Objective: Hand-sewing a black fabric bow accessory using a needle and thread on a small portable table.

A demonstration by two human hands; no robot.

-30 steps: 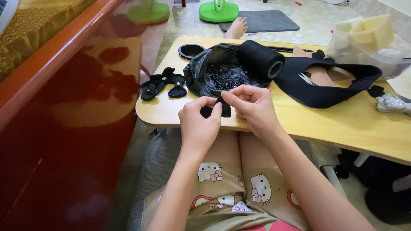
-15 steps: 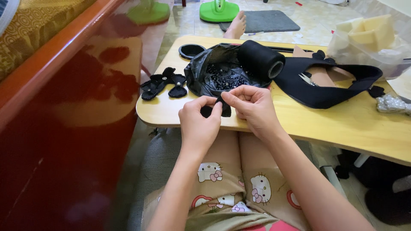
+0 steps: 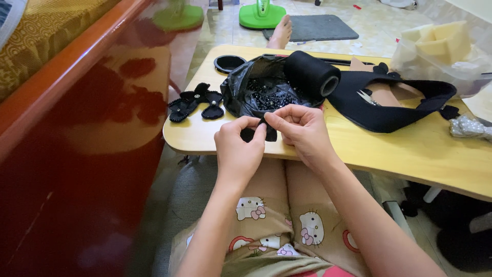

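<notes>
Two hands, one small black fabric piece

Both hands meet at the near edge of the yellow table (image 3: 410, 154), pinching a small black fabric piece (image 3: 260, 131) btwn them. Left hand (image 3: 238, 149) has thumb + forefinger pressed together on the piece's left part; right hand (image 3: 302, 131) nips its top w/ thumb and fingertips, other fingers curled under. The piece hangs just below the pinch, over the table's front edge.

Directly beyond the grip, almost touching the knuckles: crumpled black plastic bag (image 3: 251, 92), open, w/ small dark beads (image 3: 271, 97) inside. Just past and right of the grip, a black roll of fabric (image 3: 310, 74) lies on its side against the bag. Further right of that, a looped black fabric band (image 3: 394, 110) lies flat on the table, w/ brown card pieces (image 3: 384, 92) inside the loop.

Left of the grip, apart from it: a few finished black bow shapes (image 3: 197, 100) w/ pale centres, near the table's left edge. Beyond the bag, a round black lid (image 3: 229, 63).

Far right: clear bag of pale yellow foam blocks (image 3: 435, 48); a silvery crinkled scrap (image 3: 469, 127) at the right edge.

Below the grip: lap in cartoon-cat print trousers (image 3: 279, 231). Well left: glossy red panel (image 3: 77, 154).
</notes>
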